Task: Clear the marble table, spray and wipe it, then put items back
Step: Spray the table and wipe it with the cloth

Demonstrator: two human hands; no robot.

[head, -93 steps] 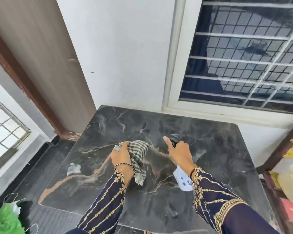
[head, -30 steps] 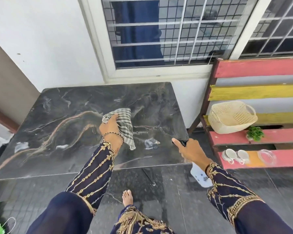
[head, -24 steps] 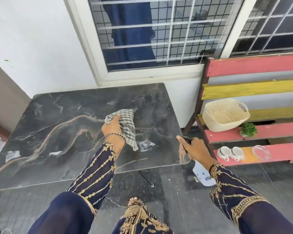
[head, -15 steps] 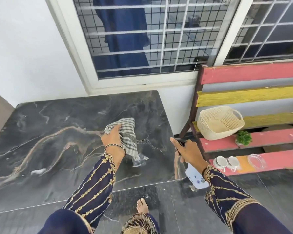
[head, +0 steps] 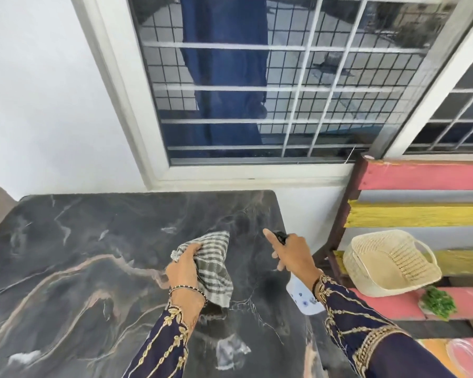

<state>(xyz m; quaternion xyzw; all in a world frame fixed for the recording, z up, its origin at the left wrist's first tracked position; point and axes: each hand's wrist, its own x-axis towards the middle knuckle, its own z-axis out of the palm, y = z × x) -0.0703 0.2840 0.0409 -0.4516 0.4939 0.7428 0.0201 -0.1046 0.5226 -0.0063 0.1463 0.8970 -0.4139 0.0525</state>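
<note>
One dark marble table top [head: 93,255] with tan and white veining fills the lower left; it stands against a white wall below one barred window [head: 257,85]. Two hands are in view, both in navy sleeves with gold embroidery. One green-and-white checked cloth [head: 213,266] lies bunched on the table right of centre. The left hand [head: 183,271] rests on its left part, fingers curled together over a fold of the fabric, pressing it to the stone. One white spray bottle with blue flowers [head: 302,296] is held by the right hand [head: 292,255] over the table's right edge; three fingers are wrapped shut around the neck, and the index finger lies straight along the black nozzle head [head: 280,237], pointing toward the far side of the table. Whether that finger presses the trigger cannot be told. Two pale wet patches show on the stone, one near the bottom centre [head: 230,353] and one at lower left [head: 22,358].

To the right stands one slatted rack painted pink and yellow [head: 421,216]. It carries one cream woven basket with a handle [head: 388,263], one small green plant [head: 438,304] and one clear glass dish [head: 467,356], cut by the frame's edge.

Compared with half a second ago, the right hand with the bottle has come up from the near corner to beside the cloth, and two white cups seen then on the rack are now out of frame.
</note>
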